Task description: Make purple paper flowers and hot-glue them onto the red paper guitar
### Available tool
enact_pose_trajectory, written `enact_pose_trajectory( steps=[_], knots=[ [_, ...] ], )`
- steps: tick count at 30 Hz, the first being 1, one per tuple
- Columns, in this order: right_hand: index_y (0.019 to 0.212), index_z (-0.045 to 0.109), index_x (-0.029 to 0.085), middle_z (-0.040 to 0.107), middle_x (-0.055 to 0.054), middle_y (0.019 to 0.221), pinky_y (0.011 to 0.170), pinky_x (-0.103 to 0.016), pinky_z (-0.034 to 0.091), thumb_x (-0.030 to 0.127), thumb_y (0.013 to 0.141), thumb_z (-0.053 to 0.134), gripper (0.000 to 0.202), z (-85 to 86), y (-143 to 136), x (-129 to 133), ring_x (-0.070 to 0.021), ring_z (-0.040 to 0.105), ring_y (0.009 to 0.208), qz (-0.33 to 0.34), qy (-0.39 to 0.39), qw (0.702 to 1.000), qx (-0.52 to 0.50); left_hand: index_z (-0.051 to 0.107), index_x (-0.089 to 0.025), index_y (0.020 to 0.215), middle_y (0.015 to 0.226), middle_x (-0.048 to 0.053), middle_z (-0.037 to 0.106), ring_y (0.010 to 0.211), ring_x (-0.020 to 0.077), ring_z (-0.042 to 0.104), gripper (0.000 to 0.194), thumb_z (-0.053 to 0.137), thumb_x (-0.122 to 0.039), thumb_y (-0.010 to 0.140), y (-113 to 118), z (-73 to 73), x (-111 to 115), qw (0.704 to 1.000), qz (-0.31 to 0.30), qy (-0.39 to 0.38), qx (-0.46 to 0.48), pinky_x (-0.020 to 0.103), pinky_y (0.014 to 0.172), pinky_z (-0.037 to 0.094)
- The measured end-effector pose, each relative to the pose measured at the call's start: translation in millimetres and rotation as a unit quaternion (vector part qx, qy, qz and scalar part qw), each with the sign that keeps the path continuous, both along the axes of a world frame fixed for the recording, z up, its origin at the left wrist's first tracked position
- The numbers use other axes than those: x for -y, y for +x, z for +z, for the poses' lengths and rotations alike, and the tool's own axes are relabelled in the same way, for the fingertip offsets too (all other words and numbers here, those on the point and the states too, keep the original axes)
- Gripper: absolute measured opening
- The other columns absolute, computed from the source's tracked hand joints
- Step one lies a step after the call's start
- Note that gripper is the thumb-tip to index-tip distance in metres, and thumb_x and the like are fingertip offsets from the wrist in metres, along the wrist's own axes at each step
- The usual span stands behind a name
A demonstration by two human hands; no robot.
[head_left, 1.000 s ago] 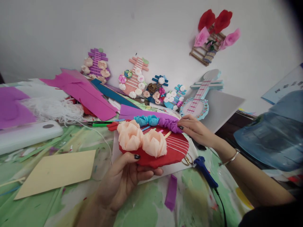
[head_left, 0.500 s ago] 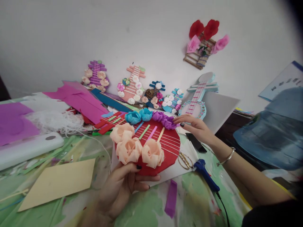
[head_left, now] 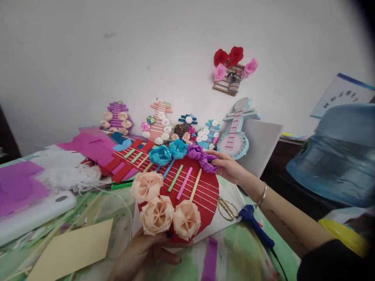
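A red craft lute (head_left: 208, 187) with white strings and colored strips is tilted toward me over the table. My left hand (head_left: 155, 249) grips its lower edge, thumb in front, other fingers beneath. Peach paper flowers (head_left: 157, 215) sit along the near side, just above that thumb. Along the far side run two blue paper flowers (head_left: 160, 155) and purple paper flowers (head_left: 207, 161). My right hand (head_left: 227, 166) closes its fingers on the rightmost purple flower at the lute's edge. The red neck (head_left: 129, 158) with its pegs points to the back left.
Right of the lute lie gold-handled scissors (head_left: 227, 208) and a blue glue gun (head_left: 254, 225) with a cord. A purple strip (head_left: 209, 259) is in front. White string (head_left: 68, 177) and a beige card (head_left: 72, 249) lie left. Several finished lutes (head_left: 158, 123) lean against the wall; a water jug (head_left: 336, 156) stands right.
My view has shifted, and the lute is tilted more to face me. My right hand's fingers have moved from beside the purple flower onto it. The left hand keeps its hold.
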State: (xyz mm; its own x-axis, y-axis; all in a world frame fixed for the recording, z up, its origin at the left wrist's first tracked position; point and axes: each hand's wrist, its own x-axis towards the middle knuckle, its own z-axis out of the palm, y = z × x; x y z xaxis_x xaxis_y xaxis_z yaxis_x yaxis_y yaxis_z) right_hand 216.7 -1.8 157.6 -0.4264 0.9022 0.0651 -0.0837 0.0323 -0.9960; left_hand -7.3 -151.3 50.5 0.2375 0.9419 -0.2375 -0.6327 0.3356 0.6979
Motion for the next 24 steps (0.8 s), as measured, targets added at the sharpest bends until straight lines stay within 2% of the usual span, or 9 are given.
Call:
enact_pose_trajectory(
  steps=[2,5,16,24],
  knots=[
    [0.108,0.06,0.02,0.068,-0.001,0.089,0.064,-0.021,0.054,0.007,0.069,0.063,0.04,1.0,-0.5,1.5,-0.0097,0.063,0.07,0.0,-0.007,1.0,-0.006,0.06,-0.013,0.11,0.088,0.014,0.072,0.074,0.0332,0.071,0.051,0.074,-0.01,0.06,1.2,-0.3,-0.1,1.0,0.013,-0.001,-0.013,0.031,0.046,0.055],
    [0.106,0.059,0.02,0.068,-0.001,0.083,0.061,-0.021,0.054,0.007,0.069,0.064,0.04,1.2,-0.3,2.4,-0.0095,0.063,0.065,0.002,-0.016,1.0,-0.007,0.061,-0.012,0.109,0.086,0.013,0.073,0.075,0.033,0.07,0.051,0.075,-0.011,0.06,1.9,-0.6,-0.2,0.999,0.014,-0.003,-0.029,0.032,0.048,0.055],
    [0.107,0.059,0.021,0.069,0.002,0.08,0.063,-0.021,0.054,0.006,0.067,0.067,0.043,-3.0,1.9,-1.0,-0.0088,0.064,0.067,0.023,-0.003,1.0,-0.012,0.067,-0.01,0.094,0.091,0.014,0.073,0.078,0.0308,0.07,0.033,0.075,-0.013,0.062,2.9,-2.8,0.5,0.998,0.02,0.014,-0.062,0.032,0.055,0.056],
    [0.103,0.06,0.021,0.07,0.001,0.084,0.065,-0.023,0.053,0.007,0.066,0.069,0.041,-3.9,0.8,-2.4,-0.0103,0.065,0.069,0.008,0.016,1.0,-0.009,0.066,-0.01,0.092,0.09,0.015,0.072,0.08,0.0318,0.069,0.037,0.079,-0.018,0.058,1.8,0.7,1.2,0.997,0.024,0.013,-0.073,0.035,0.058,0.056]
  ],
)
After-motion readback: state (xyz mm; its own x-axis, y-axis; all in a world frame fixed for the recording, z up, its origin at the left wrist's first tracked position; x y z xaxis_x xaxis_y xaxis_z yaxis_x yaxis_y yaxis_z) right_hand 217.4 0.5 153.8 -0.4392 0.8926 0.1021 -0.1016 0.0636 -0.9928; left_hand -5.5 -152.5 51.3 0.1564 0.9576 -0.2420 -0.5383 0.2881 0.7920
